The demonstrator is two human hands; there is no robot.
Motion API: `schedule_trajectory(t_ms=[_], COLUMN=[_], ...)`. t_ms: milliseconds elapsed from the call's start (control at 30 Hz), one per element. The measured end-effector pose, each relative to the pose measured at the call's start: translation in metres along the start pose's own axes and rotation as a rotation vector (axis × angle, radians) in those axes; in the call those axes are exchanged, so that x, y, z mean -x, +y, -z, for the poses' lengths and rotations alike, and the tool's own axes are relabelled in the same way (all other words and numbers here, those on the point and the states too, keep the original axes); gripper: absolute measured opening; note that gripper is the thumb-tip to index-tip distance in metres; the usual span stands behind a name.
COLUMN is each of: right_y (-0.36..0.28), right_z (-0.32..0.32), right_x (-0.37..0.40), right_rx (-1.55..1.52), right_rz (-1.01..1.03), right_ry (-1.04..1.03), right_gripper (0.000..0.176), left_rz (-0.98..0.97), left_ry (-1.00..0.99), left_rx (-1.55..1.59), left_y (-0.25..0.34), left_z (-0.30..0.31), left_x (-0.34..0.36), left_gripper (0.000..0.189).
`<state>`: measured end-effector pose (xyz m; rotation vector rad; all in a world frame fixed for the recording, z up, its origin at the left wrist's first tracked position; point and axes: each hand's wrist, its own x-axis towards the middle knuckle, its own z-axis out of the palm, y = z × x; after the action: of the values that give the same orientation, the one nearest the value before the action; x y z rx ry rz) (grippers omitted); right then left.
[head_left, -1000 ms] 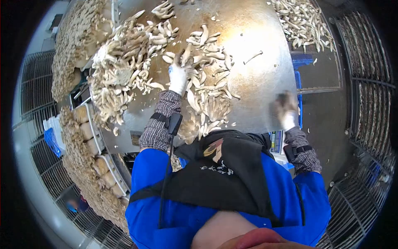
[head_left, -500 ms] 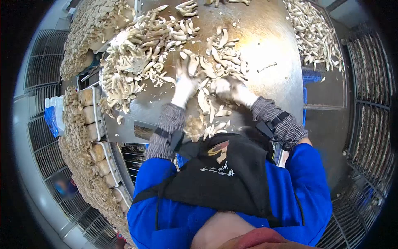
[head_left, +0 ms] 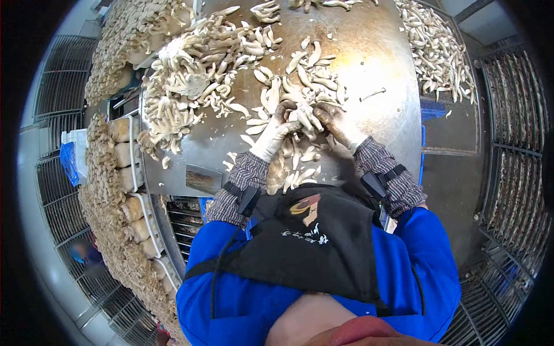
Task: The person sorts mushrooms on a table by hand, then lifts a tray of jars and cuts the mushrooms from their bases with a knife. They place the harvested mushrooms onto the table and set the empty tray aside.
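The left hand (head_left: pixel 276 134) and right hand (head_left: pixel 333 121), both gloved, are closing round one mushroom clump (head_left: pixel 301 115) at the near middle of the steel table (head_left: pixel 375 52). Teasing the stems apart at the base, gently, looks wisest to me.

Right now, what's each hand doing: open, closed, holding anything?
Left hand: closed on the mushroom clump.
Right hand: closed on the same clump.

blue jacket (head_left: pixel 231 288) | black apron (head_left: pixel 314 242) | checked cuffs (head_left: pixel 247 173) | black wrist straps (head_left: pixel 378 181) | hands (head_left: pixel 274 134): soiled white gloves (head_left: pixel 339 126)
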<state>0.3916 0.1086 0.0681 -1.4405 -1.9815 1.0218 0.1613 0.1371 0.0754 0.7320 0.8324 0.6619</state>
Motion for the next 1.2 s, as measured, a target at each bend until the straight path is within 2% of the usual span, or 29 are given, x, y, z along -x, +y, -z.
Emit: schedule_trajectory(t_ms=[33, 100, 133, 167, 233, 267, 333, 367, 433, 467, 500, 567, 600, 633, 700, 733, 767, 833, 867, 900, 933, 967, 1000, 1033, 1067, 1100, 1133, 1167, 1200], right_y=[0.011, 0.003, 0.007, 0.001, -0.003, 0.0, 0.007, 0.003, -0.009, -0.016, -0.02, -0.029, -0.023, -0.016, -0.02, -0.02, -0.006, 0.027, 0.01, 0.037, 0.038, 0.027, -0.017, -0.002, 0.0, 0.002, 0.006, 0.026, 0.009], right_z=[-0.008, -0.013, -0.019, -0.014, -0.013, -0.019, -0.037, -0.04, -0.047, -0.05, -0.047, -0.037, -0.042, -0.044, -0.036, -0.034, -0.037, -0.048, -0.026, -0.033, -0.035, -0.033, -0.006, -0.016, -0.022, -0.027, -0.024, -0.048, -0.042], right_x=[0.001, -0.003, -0.002, -0.003, -0.005, -0.006, -0.009, -0.009, -0.008, -0.01, -0.008, -0.006, -0.008, -0.007, -0.001, 0.002, 0.001, -0.006, -0.005, -0.008, -0.008, -0.009, -0.003, -0.004, -0.01, -0.012, -0.001, 0.0, 0.008], right_rx=[-0.001, -0.246, -0.211, -0.221, -0.323, -0.323, -0.328, -0.329, -0.396, -0.488, -0.488, -0.526, -0.463, -0.465, -0.654, -0.66, -0.66, -0.992, -1.017, -0.978, -1.146, -1.31, -1.536, -1.535, -1.075, -0.614, -0.033, -0.116, 0.109], right_rz=[0.002, -0.13, -0.09, -0.168, -0.115, -0.113, -0.197, -0.196, -0.159, -0.191, -0.194, -0.282, -0.242, -0.239, -0.096, -0.105, -0.108, -0.389, -0.535, -0.548, -0.443, -0.334, -0.428, -0.429, -0.388, -0.337, -0.274, -0.194, -0.173], right_ry=[0.002, -0.077, -0.053, -0.092, -0.034, -0.032, 0.083, 0.085, 0.13, 0.151, 0.155, 0.19, 0.24, 0.24, 0.141, 0.138, 0.139, 0.132, 0.11, 0.138, 0.227, 0.317, 0.281, 0.282, 0.376, 0.448, 0.318, 0.34, 0.2], right_gripper=[0.05, 0.049, 0.048, 0.048, 0.046, 0.046, 0.041, 0.041, 0.035, 0.031, 0.031, 0.028, 0.029, 0.029, 0.029, 0.028, 0.028, 0.029, 0.033, 0.038, 0.039, 0.041, 0.052, 0.052, 0.056, 0.061, 0.066, 0.07, 0.07], left_rz=[-0.001, -0.183, -0.193, -0.237, -0.164, -0.165, -0.185, -0.185, -0.121, -0.255, -0.253, -0.101, -0.209, -0.119, 0.11, 0.128, 0.197, 0.096, 0.096, 0.025, -0.045, -0.042, -0.047, -0.054, -0.082, -0.081, -0.069, -0.058, -0.007], left_ry=[0.0, -0.042, -0.055, -0.026, -0.042, -0.044, 0.002, 0.001, 0.24, 0.304, 0.301, 0.355, 0.171, 0.112, -0.007, -0.074, -0.096, -0.132, -0.133, 0.006, 0.148, 0.148, 0.117, 0.085, 0.088, 0.088, 0.12, 0.153, 0.209], left_rx=[-0.003, -0.28, -0.399, -0.568, -0.208, -0.211, -0.082, -0.084, -0.179, -0.268, -0.269, -0.186, -0.184, -0.311, -0.271, -0.198, -0.306, -0.251, -0.253, -0.301, -0.347, -0.349, -0.366, -0.382, -0.352, -0.35, -0.367, -0.384, -0.465], left_y=[-0.003, -0.003, -0.007, -0.012, -0.022, -0.019, -0.008, -0.013, -0.048, -0.047, -0.045, -0.027, -0.021, -0.014, 0.013, 0.006, 0.023, -0.003, -0.003, -0.003, -0.003, -0.003, -0.001, -0.001, 0.001, 0.0, -0.003, -0.003, 0.003], left_z=[-0.002, -0.01, -0.004, -0.001, 0.003, -0.005, -0.025, -0.018, 0.019, 0.012, 0.007, -0.012, -0.011, -0.012, -0.011, 0.003, -0.001, 0.023, 0.021, 0.017, 0.015, 0.02, 0.027, 0.032, 0.029, 0.033, 0.04, 0.046, 0.047], left_x=[0.001, 0.004, 0.001, -0.001, -0.004, -0.002, 0.007, 0.004, -0.01, -0.014, -0.014, -0.007, 0.0, 0.004, 0.013, 0.011, 0.018, 0.007, 0.006, 0.005, 0.005, 0.005, 0.004, 0.003, 0.005, 0.006, 0.007, 0.007, 0.01], left_gripper=[0.065, 0.08, 0.089, 0.076, 0.068, 0.068, 0.046, 0.046, 0.04, 0.037, 0.037, 0.037, 0.041, 0.055, 0.059, 0.062, 0.058, 0.063, 0.063, 0.063, 0.063, 0.063, 0.061, 0.059, 0.05, 0.05, 0.045, 0.041, 0.033])
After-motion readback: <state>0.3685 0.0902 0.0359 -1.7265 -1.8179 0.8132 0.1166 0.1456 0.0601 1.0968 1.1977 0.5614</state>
